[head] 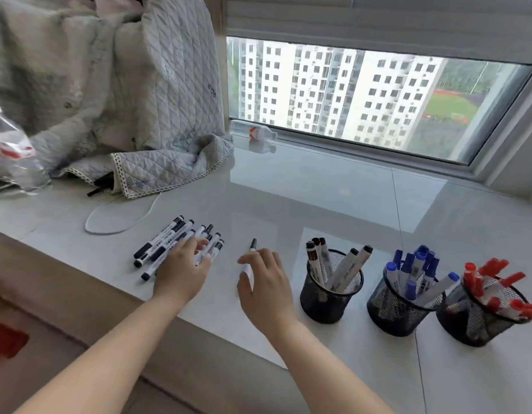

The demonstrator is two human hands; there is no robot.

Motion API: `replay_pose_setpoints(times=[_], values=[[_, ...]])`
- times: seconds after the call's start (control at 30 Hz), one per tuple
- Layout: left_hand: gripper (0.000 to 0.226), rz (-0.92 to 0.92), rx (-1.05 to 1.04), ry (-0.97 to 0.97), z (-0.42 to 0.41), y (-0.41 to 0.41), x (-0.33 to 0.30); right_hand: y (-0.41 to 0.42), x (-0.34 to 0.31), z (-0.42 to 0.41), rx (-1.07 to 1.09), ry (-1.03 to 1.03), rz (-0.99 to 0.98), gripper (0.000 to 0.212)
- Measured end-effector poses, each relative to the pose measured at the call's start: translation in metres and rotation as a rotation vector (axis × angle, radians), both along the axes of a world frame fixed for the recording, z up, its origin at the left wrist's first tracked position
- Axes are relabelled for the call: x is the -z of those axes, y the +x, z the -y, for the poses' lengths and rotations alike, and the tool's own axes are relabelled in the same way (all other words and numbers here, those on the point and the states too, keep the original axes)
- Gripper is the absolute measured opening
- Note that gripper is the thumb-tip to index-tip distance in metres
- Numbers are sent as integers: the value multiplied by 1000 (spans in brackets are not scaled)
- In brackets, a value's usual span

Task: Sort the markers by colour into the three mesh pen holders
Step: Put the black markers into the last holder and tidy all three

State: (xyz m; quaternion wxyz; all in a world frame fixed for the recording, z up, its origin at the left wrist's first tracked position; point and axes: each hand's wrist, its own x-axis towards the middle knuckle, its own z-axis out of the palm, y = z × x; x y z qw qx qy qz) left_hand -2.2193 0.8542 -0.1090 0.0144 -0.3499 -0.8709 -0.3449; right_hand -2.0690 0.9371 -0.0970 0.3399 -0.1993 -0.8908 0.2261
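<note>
Several black-capped markers [175,243] lie in a loose pile on the white sill. My left hand [184,270] rests on the pile's right side with fingers spread over the markers. A single black marker [252,245] lies apart to the right. My right hand [264,285] hovers at its lower end, with index finger and thumb apart on either side of it. Three black mesh holders stand in a row at the right: the left holder [330,303] has black markers, the middle holder [393,318] blue ones, and the right holder [473,327] red ones.
A quilted blanket [145,115] is heaped at the back left, with a white cable [118,216] looping out from under it. A water bottle [10,144] is at the far left; another bottle [258,133] lies by the window. The sill's front edge runs below my wrists.
</note>
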Motion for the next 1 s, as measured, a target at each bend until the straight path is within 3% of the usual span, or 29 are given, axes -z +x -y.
replay_pose_setpoints(times=[0.17,0.33,0.53,0.8,1.0], values=[[29,1,-121,-165,19,-40,6,-35,24,-17,166,-163,216,33],[41,-58,-107,-267,17,-52,11,-60,39,-28,243,-261,355,40],[51,-37,-121,-368,9,-61,15,-86,47,-18,235,-282,372,39],[63,8,-119,-417,-4,-62,19,-120,44,-4,290,-433,400,62],[64,29,-138,-465,-13,-59,24,-119,50,-6,280,-428,355,60]])
